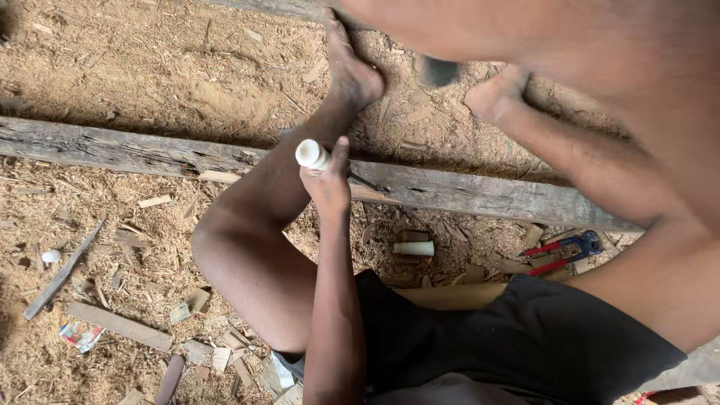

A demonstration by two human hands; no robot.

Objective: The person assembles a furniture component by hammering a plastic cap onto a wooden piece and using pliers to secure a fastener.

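The left hand point(328, 180) grips a white cylinder point(311, 154), held above the weathered wooden beam point(480, 193) on the sawdust floor point(150, 67). The right hand's position and grip cannot be determined; the arm is blurred.

— What were you wearing that day?

— Dark shorts point(517, 337), black or near it, of plain cloth with no print I could see. Nothing else, as far as the view went.

— No sleeves, no gloves?

— None. My arms were bare to the shoulder, my left hand point(328, 184) bare too, and both feet point(352, 71) unshod at the top of the frame.
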